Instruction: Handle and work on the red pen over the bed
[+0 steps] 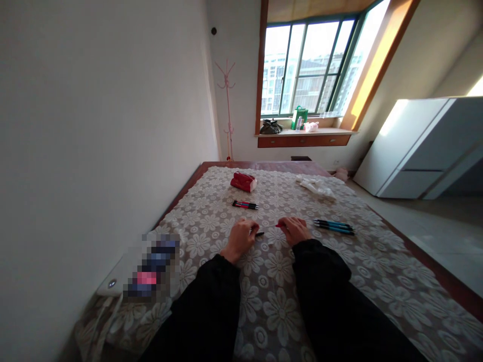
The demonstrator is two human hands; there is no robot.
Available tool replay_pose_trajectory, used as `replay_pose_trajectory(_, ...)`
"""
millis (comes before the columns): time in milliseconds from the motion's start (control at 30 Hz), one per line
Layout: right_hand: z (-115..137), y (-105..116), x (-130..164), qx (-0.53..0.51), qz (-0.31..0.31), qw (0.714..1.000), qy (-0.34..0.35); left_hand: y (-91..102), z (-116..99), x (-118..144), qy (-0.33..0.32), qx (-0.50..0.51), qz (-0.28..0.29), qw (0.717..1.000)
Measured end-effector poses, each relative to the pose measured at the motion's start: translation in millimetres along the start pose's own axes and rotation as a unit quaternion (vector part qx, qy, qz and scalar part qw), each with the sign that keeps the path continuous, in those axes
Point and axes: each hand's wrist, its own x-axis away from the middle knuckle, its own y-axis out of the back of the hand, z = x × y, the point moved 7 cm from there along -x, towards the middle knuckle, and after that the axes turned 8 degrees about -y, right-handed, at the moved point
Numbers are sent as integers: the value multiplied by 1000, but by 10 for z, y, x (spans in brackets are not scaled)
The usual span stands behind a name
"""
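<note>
A pale wall (101,125) is rising at ten o'clock; the table (260,164) is wearing a flowered cloth (281,309); the left hand (242,236) is pinching a black piece (260,233); at three o'clock from it, the right hand (296,231) is pinching a red piece (278,225); holding both level is probably helping alignment.
</note>
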Motion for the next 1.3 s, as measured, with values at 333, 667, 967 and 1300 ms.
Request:
replay_pose_trajectory(333, 61, 61, 33, -4, -28, 1000, 6, 35, 2, -1, 5, -15, -20, 1000)
replay_pose_trajectory(667, 96, 42, 34, -3, -4, 1000, 6, 56, -10, 0, 2, -21, -19, 1000)
replay_pose_trajectory(967, 305, -57, 69, -36, 25, 997, 68, -17, -102, -6, -31, 10, 9, 999)
replay_pose_trajectory(1300, 492, -132, 92, -135, 45, 986, 82, 77, -144, -16, -24, 81, -39, 996)
